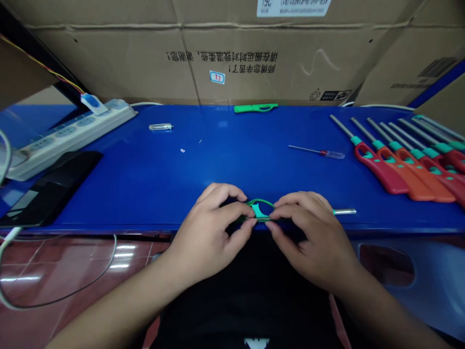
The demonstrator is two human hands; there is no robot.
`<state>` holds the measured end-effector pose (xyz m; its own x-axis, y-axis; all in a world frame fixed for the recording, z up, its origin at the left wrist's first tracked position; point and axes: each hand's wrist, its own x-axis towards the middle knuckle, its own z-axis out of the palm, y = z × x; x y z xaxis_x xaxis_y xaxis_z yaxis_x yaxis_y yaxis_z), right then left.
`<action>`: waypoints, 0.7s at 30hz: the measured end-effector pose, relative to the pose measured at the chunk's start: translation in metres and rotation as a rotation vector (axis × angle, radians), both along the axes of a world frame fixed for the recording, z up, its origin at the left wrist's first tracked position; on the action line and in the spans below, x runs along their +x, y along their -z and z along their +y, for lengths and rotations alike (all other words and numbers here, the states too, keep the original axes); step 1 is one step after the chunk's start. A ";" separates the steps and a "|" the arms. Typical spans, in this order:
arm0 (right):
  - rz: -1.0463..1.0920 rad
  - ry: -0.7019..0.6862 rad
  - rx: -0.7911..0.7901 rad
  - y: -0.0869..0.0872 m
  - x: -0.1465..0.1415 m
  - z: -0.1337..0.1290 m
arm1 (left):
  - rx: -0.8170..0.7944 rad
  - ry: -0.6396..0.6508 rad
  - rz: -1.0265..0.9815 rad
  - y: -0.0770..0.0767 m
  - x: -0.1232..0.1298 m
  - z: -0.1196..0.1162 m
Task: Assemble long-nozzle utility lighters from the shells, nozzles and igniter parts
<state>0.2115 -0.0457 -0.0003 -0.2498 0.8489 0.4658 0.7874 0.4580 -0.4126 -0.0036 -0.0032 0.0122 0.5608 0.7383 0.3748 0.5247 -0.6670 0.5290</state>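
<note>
Both my hands grip a green utility lighter (259,209) near the front edge of the blue workbench (152,194). My left hand (210,225) pinches its looped handle from the left, while my right hand (305,232) closes on it from the right. Its metal nozzle (345,211) points right, and my fingers hide much of the body. Farther back lie a green lighter shell piece (255,108), a small screwdriver (319,153) and a clear tube with a metal tip (160,127).
Several red and orange lighters (403,165) lie side by side at the right of the bench. A white power strip (69,135) and a black tablet (47,189) sit at the left. Cardboard boxes (225,53) stand behind the bench. Tiny bits lie mid-bench.
</note>
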 end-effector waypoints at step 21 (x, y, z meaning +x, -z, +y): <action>-0.063 -0.016 0.269 0.013 0.004 -0.003 | -0.095 0.024 0.064 -0.005 0.000 0.003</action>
<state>0.2156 -0.0490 -0.0137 -0.2975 0.6924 0.6573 0.7993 0.5571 -0.2251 -0.0034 0.0002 0.0174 0.5990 0.7550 0.2668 0.5440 -0.6282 0.5562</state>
